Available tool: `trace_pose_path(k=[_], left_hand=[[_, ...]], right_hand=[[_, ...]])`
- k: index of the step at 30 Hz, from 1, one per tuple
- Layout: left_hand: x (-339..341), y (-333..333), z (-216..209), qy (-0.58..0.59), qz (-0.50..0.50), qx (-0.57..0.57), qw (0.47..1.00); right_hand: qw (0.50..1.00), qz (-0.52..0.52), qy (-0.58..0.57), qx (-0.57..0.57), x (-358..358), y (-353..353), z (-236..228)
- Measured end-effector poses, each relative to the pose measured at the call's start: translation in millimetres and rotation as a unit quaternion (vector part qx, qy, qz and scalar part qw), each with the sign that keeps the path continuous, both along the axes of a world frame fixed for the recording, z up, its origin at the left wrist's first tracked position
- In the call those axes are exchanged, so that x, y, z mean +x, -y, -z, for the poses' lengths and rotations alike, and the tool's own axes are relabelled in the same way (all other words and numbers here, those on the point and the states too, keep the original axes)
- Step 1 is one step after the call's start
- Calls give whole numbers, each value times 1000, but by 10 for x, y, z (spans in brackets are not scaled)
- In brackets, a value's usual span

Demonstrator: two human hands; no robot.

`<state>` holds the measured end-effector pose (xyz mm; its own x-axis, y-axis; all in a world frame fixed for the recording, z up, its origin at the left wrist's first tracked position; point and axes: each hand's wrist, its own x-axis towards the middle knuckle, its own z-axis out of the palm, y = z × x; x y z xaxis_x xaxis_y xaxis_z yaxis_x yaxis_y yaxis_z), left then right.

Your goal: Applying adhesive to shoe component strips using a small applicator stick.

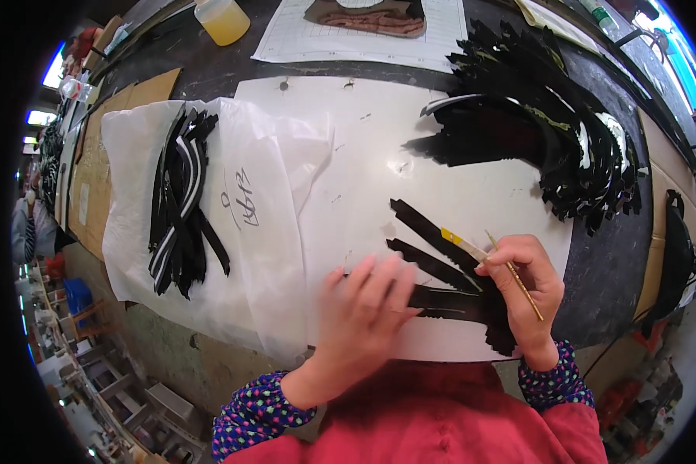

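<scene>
Nearest you, at six o'clock, your left hand [371, 298] is blurred, its fingers extended and a little apart; you cannot tell from here whether they touch the strips beside them. At about four o'clock, your right hand [524, 282] has thumb and fingers pinched on a slim gold stick [516, 280], slanted across the fingers. A flat piece [464, 243], yellow at its outer end and pale toward your fingertips, points to ten o'clock from that hand; its kind is unclear.

Black strips [433, 266] lie on the white board [356, 174] between your hands, fanning out from the right hand toward nine and ten o'clock.

Farther out, at nine o'clock, a bundle of black strips with white-striped ones among them [176, 182] rests on a translucent plastic sheet [263, 271] that overlaps the board. At two o'clock a large heap of black strips [510, 139] spreads over the board's edge and the dark worktop [595, 286].

Farthest, a gridded paper sheet [294, 35] lies at twelve o'clock, and a bottle of yellow liquid [224, 25] stands at eleven.
</scene>
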<state>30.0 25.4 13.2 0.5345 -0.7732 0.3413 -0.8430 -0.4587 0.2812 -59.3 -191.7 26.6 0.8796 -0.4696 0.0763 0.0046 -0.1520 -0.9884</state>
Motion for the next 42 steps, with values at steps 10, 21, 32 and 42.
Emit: trace_pose_path(k=[10, 21, 32, 42], left_hand=[[-147, -315, 4, -160, -111, -178, 965], [-132, -233, -192, -145, -75, -111, 980], [301, 156, -122, 7, 7, 68, 998], [412, 140, -19, -10, 22, 54, 998]], right_hand=[[975, -12, 49, -217, 24, -68, 75], [976, -20, 60, -208, 24, -44, 39], [999, -15, -37, -19, 361, -221, -6], [986, 2, -26, -167, 473, -265, 62]])
